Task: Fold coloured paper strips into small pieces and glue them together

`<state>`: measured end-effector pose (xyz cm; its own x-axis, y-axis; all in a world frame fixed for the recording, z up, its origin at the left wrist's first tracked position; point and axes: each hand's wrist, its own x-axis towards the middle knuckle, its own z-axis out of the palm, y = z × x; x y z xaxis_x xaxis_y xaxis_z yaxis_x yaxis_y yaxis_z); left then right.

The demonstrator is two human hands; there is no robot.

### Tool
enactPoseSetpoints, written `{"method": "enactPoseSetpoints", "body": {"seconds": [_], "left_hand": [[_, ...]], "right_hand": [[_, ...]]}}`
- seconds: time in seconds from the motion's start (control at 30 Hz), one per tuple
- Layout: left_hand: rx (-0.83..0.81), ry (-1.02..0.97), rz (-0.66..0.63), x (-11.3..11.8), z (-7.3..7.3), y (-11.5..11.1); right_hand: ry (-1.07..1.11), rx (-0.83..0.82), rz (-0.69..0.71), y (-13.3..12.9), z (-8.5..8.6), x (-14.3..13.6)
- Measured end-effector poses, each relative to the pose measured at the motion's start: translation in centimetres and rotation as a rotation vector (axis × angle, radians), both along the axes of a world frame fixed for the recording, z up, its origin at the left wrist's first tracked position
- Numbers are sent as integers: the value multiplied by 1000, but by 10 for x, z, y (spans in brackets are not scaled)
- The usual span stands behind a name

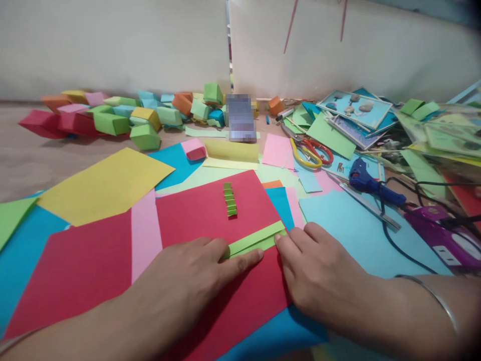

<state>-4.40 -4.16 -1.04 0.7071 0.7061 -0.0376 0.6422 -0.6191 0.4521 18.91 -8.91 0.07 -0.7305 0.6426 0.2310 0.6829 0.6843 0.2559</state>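
Note:
A light green strip of folded paper (255,240) lies slanted over a red sheet (205,203) in front of me. My left hand (188,273) grips its left end, with the index finger stretched along the lower edge. At the other end, my right hand (326,273) is closed, its curled fingers pinching the strip's corner. Just beyond the strip, a small green accordion-folded paper piece (230,199) rests on the same red sheet. The undersides of both hands are hidden.
Coloured sheets, including a yellow one (107,188), spread across the table. Folded paper blocks (110,121) pile up along the back left. Scissors (310,153), a blue glue gun (376,183), a purple power strip (443,233) and black cables sit at the right. A blurred phone-like object (241,118) stands behind.

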Motion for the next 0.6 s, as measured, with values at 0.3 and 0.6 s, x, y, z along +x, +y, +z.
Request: {"method": "enactPoseSetpoints", "body": {"seconds": [0.3, 0.6], "left_hand": [[-1, 282, -103, 8, 15, 4], [127, 324, -161, 4, 4, 0]], "right_hand": [[-141, 45, -116, -6, 5, -2], [-42, 15, -39, -5, 5, -3]]}}
